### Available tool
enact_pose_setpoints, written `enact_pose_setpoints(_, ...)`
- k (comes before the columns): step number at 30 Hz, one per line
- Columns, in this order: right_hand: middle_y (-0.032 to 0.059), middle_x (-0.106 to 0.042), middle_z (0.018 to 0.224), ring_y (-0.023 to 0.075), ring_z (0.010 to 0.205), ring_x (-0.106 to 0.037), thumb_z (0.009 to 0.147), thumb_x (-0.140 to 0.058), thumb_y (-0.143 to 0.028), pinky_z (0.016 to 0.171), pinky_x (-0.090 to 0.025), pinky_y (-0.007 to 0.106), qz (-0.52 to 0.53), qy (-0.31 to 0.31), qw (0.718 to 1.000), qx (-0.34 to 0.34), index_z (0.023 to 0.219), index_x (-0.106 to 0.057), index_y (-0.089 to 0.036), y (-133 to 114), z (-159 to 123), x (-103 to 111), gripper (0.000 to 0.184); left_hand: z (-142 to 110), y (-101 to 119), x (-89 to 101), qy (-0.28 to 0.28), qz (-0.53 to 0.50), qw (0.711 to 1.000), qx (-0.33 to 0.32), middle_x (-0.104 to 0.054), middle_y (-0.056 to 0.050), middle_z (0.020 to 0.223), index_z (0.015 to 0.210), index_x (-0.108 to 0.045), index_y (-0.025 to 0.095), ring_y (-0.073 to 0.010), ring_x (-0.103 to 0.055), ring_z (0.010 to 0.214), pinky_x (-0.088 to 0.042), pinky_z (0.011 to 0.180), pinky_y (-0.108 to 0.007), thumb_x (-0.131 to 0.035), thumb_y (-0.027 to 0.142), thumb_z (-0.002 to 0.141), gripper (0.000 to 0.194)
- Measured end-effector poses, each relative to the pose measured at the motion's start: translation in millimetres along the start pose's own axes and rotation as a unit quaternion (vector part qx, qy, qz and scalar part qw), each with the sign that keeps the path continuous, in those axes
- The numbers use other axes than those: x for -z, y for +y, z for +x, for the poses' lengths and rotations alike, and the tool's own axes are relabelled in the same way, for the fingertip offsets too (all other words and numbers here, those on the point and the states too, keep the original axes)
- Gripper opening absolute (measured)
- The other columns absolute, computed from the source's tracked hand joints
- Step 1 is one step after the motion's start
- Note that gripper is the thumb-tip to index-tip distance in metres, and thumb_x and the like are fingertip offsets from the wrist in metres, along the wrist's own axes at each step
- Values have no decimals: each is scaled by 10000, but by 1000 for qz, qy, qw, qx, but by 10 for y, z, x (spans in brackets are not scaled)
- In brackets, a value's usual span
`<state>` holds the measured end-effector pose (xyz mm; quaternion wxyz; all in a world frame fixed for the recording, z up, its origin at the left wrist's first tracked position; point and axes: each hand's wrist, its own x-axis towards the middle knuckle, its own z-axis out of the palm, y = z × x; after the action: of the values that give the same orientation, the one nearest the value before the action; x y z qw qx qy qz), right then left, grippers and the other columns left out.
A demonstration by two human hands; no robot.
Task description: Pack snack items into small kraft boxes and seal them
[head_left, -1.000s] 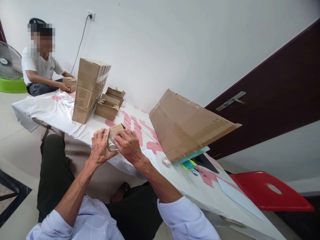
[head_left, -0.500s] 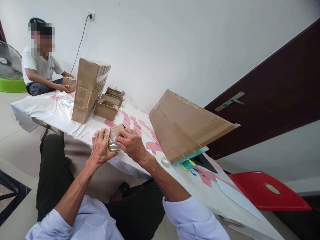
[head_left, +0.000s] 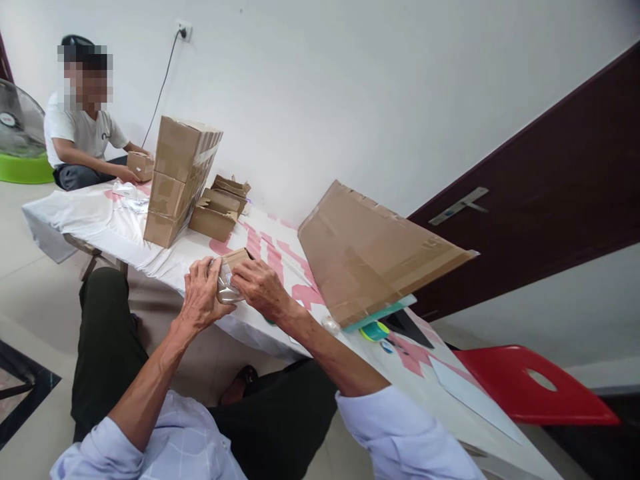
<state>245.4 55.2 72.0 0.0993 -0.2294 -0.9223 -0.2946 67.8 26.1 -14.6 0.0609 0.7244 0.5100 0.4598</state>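
Grip of left hand [head_left: 201, 293] and right hand [head_left: 257, 283] closed around small cardboard box [head_left: 227, 268], over cloth-covered counter [head_left: 175, 267], near open cartons [head_left: 215, 220].

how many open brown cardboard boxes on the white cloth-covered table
2 visible: the nearer open box, right of the tall brown carton stack, and the farther open box, behind it; the stack may hide more.

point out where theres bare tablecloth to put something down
Bare tablecloth shows beyond the right hand, between the open cartons and the large cardboard sheet. Another patch lies left of the flat white sheet, toward the near edge. It is crowded where the box stack meets the open cartons, and at the cardboard's foot, by the green-yellow roll.
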Motion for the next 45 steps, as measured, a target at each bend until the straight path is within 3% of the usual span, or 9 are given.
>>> enact_pose_setpoints(21, 102, -658, 921, 238, 913, -558, 1063, -445, -100, 846, -488, 366, 19, -12, 996, 81, 915, -716, -143, 92, 43, -18, 312, -22, 67, 26, -14, 37, 999, 7, -455, -207, 1550, 1578, -365, 199, -432, -418, 1420, -425, 1122, -589, -897, 336, 636, 1091)
enact_pose_setpoints(33, 128, -663, 977, 255, 945, -569, 1041, -420, -68, 873, -523, 413, 12, 6, 998, 65, 989, -713, -125, 92, 19, -74, 303, -10, 83, 28, -19, 34, 999, 5, -461, -212, 1540, 1561, -384, 168, -432, -416, 1413, -424, 1120, -590, -895, 352, 630, 1078)
enact_pose_setpoints(45, 99, -699, 1061, 226, 985, -632, 963, -657, -63, 909, -542, 365, 107, -60, 991, 54, 967, -690, -170, 221, 44, -16, 112, 35, 129, 68, -38, 35, 999, 10, -452, -186, 1551, 1563, -368, 222, -419, -410, 1426, -405, 1139, -593, -895, 319, 629, 1077)
